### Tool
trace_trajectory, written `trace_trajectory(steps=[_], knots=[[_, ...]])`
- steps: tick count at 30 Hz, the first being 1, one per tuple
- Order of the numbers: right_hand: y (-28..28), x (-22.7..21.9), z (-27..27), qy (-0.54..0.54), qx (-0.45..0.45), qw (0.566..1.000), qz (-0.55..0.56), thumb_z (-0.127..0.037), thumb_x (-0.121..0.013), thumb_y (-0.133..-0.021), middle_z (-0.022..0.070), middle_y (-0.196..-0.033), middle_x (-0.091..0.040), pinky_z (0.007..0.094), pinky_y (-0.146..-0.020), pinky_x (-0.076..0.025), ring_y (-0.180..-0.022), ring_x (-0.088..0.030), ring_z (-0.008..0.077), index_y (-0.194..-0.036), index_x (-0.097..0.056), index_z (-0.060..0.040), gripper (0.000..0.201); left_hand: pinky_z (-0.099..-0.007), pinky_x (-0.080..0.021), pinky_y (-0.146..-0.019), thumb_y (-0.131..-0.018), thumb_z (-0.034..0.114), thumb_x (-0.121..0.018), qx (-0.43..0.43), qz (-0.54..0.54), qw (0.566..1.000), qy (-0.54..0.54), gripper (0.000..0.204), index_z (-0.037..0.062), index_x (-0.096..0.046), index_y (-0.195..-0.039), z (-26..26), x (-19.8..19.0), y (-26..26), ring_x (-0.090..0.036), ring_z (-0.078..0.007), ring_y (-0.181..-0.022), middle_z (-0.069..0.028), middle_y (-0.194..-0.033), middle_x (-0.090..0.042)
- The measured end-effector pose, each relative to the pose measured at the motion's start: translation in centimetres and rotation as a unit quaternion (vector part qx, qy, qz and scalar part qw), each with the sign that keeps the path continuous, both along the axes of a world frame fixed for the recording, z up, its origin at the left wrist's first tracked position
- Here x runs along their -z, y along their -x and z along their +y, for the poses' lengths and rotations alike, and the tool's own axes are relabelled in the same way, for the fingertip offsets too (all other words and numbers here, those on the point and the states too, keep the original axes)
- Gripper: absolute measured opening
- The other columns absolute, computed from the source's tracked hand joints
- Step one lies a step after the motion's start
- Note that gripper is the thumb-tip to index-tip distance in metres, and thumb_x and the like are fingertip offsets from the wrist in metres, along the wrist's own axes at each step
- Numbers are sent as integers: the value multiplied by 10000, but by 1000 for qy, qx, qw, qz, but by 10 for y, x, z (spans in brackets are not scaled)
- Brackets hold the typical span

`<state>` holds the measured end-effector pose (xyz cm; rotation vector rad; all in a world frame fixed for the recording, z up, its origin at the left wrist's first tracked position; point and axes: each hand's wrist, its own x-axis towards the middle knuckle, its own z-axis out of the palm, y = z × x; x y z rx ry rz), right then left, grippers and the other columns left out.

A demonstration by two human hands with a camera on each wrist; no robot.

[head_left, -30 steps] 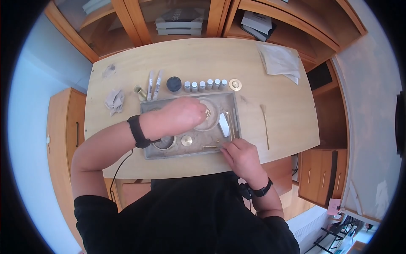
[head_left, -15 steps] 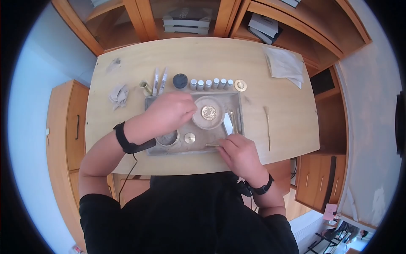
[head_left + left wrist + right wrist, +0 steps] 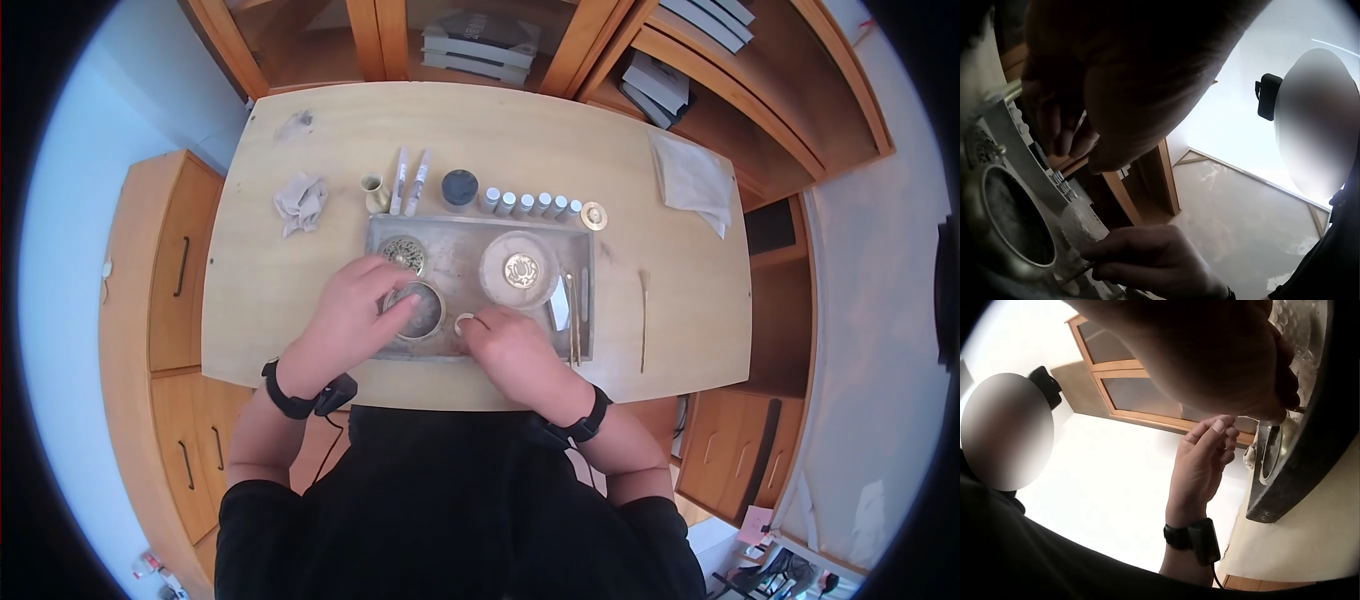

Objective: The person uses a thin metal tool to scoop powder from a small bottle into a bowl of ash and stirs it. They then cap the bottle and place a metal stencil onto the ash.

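My left hand (image 3: 345,315) hovers at the left rim of a round brass bowl (image 3: 441,325) of grey ash, fingers loosely bent, nothing visible in them. Beside the bowl my right hand (image 3: 512,345) pinches a thin brass stick (image 3: 1077,273), seen in the left wrist view. A small brass disc (image 3: 462,323) lies right at those fingertips, partly hidden by them. To the right, a brass openwork disc (image 3: 521,270) with a curling pattern lies on pale ash in a wider round dish (image 3: 493,290). Behind the bowl sits a pierced brass lid (image 3: 403,252).
The grey tray (image 3: 455,232) holds these things, plus a white flat piece (image 3: 559,303) and slim tools (image 3: 573,320). Several small vials (image 3: 525,204), a dark jar (image 3: 460,187) and a brass cup (image 3: 374,188) line its back. A long thin brush (image 3: 644,320) lies right.
My left hand has gone from over the patterned disc leftward to the ash bowl. The right hand has taken the short brass stick from the tray's front and moved left with it.
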<state>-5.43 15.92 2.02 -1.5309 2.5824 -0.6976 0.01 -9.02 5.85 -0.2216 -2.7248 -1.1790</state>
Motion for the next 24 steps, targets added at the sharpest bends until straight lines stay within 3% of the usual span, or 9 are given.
trace_trajectory(steps=[6,10,16,19,22,24], knots=[[0,7,-1,4,22,999,-32,-43,-670,-838,156,-854,-659,451,-724,-569,-807,-681,361,-1043,-682,16,214,-350,-511,-676,-877,51,-757,-28,17,998,-47,144,-8,-712,-1001,-4,13,-11,-622,-243,-747,-118,-900,-676],[-1,6,-1,2,18,999,-44,-34,-660,-838,159,-840,-648,457,-709,-561,-798,-676,369,-1038,-682,7,206,-339,-513,-677,-880,39,-757,-45,1,997,-58,136,-10,-717,-1001,-3,16,-13,-627,-232,-743,-115,-925,-693],[6,-43,17,90,24,995,-20,-28,-633,-815,169,-931,-670,440,-711,-567,-852,-689,369,-973,-651,-20,159,-325,-511,-675,-876,21,-753,-67,5,995,-77,132,-12,-716,-998,-6,20,-16,-625,-221,-746,-113,-925,-690],[23,-63,27,126,83,988,35,-17,-665,-835,179,-936,-690,450,-708,-565,-847,-686,383,-973,-672,-13,138,-331,-510,-676,-878,27,-751,-79,13,993,-85,130,-4,-716,-1000,-6,21,-17,-627,-224,-747,-112,-908,-680],[46,-55,30,83,166,982,-18,-17,-702,-861,191,-885,-684,462,-700,-563,-831,-680,399,-936,-673,-4,81,-353,-516,-683,-888,54,-754,-84,6,993,-84,128,8,-718,-1002,-5,22,-18,-639,-243,-750,-112,-884,-668],[55,-44,30,93,159,983,-9,-14,-711,-880,196,-839,-667,474,-685,-555,-798,-665,408,-918,-664,3,63,-354,-517,-683,-889,51,-752,-83,-4,994,-77,124,6,-716,-999,-5,21,-17,-640,-242,-750,-111,-881,-665]])
